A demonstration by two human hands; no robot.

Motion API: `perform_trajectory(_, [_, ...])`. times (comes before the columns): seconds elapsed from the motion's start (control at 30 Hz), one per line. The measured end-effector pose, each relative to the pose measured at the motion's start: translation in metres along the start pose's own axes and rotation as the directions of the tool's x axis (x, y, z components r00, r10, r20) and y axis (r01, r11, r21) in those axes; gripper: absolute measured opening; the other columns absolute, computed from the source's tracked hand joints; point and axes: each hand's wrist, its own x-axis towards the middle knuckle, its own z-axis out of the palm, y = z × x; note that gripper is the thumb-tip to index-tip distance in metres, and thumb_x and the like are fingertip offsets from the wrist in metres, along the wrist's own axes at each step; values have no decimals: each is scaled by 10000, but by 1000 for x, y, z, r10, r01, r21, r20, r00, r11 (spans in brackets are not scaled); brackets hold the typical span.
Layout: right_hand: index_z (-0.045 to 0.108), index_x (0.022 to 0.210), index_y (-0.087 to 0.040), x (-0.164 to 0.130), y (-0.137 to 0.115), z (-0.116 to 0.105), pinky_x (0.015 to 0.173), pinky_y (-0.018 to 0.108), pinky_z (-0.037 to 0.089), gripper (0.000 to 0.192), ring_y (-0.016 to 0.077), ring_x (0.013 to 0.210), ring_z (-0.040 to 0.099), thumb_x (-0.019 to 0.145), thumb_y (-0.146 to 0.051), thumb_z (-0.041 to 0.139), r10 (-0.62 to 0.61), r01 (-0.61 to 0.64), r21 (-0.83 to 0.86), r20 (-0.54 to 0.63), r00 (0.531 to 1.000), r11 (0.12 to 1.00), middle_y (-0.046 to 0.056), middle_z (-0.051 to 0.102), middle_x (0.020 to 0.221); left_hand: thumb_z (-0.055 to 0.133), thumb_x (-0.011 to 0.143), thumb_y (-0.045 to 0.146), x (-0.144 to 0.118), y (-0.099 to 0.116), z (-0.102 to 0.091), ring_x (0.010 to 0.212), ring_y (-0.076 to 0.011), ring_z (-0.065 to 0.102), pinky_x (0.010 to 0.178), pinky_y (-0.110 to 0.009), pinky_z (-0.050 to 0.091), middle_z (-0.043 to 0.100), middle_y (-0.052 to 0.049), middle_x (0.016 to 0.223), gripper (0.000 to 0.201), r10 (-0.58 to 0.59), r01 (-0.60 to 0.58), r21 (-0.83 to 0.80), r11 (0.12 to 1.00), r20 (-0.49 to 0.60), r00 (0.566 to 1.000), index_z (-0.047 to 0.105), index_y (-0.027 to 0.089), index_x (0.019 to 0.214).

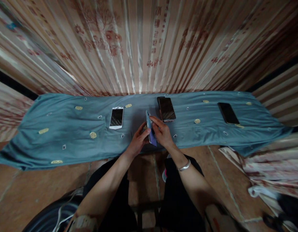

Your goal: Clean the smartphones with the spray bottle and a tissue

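Two hands: left hand (138,139) and right hand (161,131) met over the cloth (67,129), both closed on one phone (150,130).
Phone: bluish, held on edge just above the worktop's near edge, between the fingers of both hands.
Grip: left fingers clamped its lower side; right fingertips pinched its top.
Nearby: white phone (116,118) lay left; dark phone (166,109) just beyond; black phone (228,113) well apart, right.
Risk: judged likely to slip, since an edge-on fingertip hold near the cloth's edge could drop it to the floor.
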Motion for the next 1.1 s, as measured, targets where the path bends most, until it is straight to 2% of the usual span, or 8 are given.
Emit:
perform_trajectory(0.33, [659, 1261, -236, 8, 13, -2, 1137, 377, 420, 380, 189, 1267, 584, 950, -297, 449, 8, -9, -38, -39, 999, 999, 53, 663, 1318, 848, 632, 386, -3, -3, 2, 788, -203, 703, 612, -278, 583, 719, -101, 1126, 833, -29, 28, 46, 999, 31, 999, 535, 174, 1375])
perform_trajectory(0.5, [660, 1257, -226, 11, 17, -2, 1130, 393, 428, 390, 198, 1251, 598, 929, -242, 449, 35, -38, -62, -44, 998, 997, 59, 666, 1315, 844, 639, 397, -6, -1, 3, 786, -210, 706, 626, -284, 578, 738, -97, 1054, 878, -34, 31, 58, 998, 56, 998, 498, 162, 1411])
perform_trajectory(0.83, [678, 1224, -219, 12, 20, 2, 1069, 369, 484, 385, 200, 1200, 639, 906, -212, 461, 80, -86, -86, -67, 995, 993, 57, 702, 1258, 835, 653, 369, -4, 2, 1, 776, -210, 707, 663, -310, 585, 737, -96, 1056, 861, -16, 13, 51, 999, 48, 999, 492, 169, 1417])
perform_trajectory(1.1, [676, 1224, -235, 7, 20, 5, 1086, 381, 468, 387, 204, 1215, 627, 902, -188, 468, 69, -70, -87, -12, 998, 994, 58, 689, 1279, 829, 667, 334, 0, 4, -2, 838, -225, 703, 688, -321, 594, 728, -100, 1069, 806, 0, 0, 14, 1000, 11, 1000, 519, 162, 1391])
